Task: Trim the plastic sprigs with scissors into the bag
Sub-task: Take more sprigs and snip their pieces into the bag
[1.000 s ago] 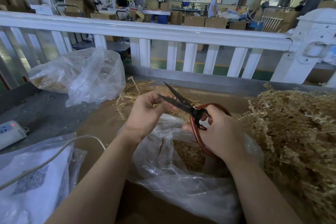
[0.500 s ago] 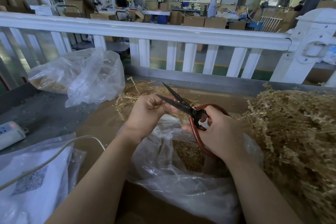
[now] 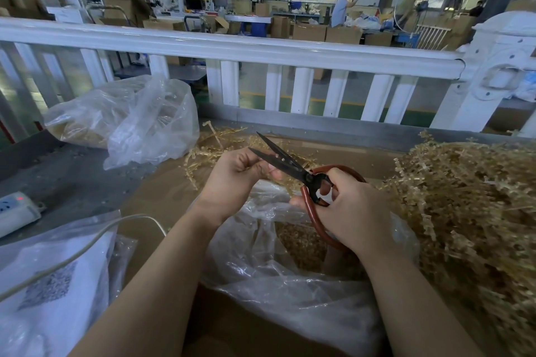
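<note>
Two hands busy: right hand (image 3: 352, 211) grips red-looped scissors (image 3: 293, 166), left hand (image 3: 235, 180) curled, contents hidden, above crinkly clear bag (image 3: 275, 264).

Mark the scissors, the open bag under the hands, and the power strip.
scissors (image 3: 285, 162), head view, on the dark lower blade near the pivot.
open bag (image 3: 261, 258), head view, on its clear left wall.
power strip (image 3: 16, 210), head view, on its white casing.

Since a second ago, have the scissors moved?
No, barely. The scissors sit in the same spot against the white railing and above the open bag; the right hand holds the handles, blades open by the left hand.
</note>
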Tool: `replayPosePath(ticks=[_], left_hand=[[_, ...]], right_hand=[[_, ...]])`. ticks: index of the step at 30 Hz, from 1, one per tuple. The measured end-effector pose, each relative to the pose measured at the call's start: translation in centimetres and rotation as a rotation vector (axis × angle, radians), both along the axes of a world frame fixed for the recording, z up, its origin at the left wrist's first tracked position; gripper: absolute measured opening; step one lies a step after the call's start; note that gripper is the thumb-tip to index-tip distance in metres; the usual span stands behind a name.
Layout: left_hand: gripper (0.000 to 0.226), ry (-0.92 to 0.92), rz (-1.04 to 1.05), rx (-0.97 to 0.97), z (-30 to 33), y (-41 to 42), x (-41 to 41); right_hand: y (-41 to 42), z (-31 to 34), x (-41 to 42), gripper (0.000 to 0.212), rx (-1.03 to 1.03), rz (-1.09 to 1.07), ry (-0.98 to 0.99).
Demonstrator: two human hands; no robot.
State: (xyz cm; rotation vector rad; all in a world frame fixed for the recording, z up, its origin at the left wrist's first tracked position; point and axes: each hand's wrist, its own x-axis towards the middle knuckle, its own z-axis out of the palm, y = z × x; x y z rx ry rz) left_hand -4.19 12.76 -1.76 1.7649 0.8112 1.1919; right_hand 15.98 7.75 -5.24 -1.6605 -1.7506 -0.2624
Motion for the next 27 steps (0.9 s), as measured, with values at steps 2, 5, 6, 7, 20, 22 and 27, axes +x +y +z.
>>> replayPosePath(ticks=[2, 5, 6, 7, 20, 22, 27], left_hand=[[0.016, -0.007, -0.005, -0.003, 0.1, -0.1, -0.03], [0.016, -0.015, -0.01, 0.0, 0.18, -0.19, -0.12], [0.017, -0.013, -0.005, 0.001, 0.19, -0.23, -0.16], [0.018, -0.012, 0.001, 0.002, 0.2, -0.23, -0.22], [0.024, 0.08, 0.014, 0.017, 0.38, -0.53, 0.06], [0.022, 0.095, 0.021, 0.027, 0.25, -0.39, 0.14], [0.02, 0.085, 0.014, 0.021, -0.05, -0.22, 0.31]], right_hand=[[0.07, -0.12, 0.03, 0.065, 0.013, 0.001, -0.006], [0.04, -0.04, -0.02, 0.072, 0.012, 0.007, 0.005], [0.0, 0.01, -0.05, 0.073, 0.013, 0.012, 0.015], [-0.06, 0.05, -0.07, 0.072, 0.021, 0.021, 0.025], [-0.18, 0.58, -0.36, 0.069, 0.031, 0.043, 0.012], [-0.21, 0.58, -0.37, 0.072, 0.019, 0.058, 0.028], [-0.18, 0.4, -0.2, 0.073, -0.029, 0.102, 0.083]])
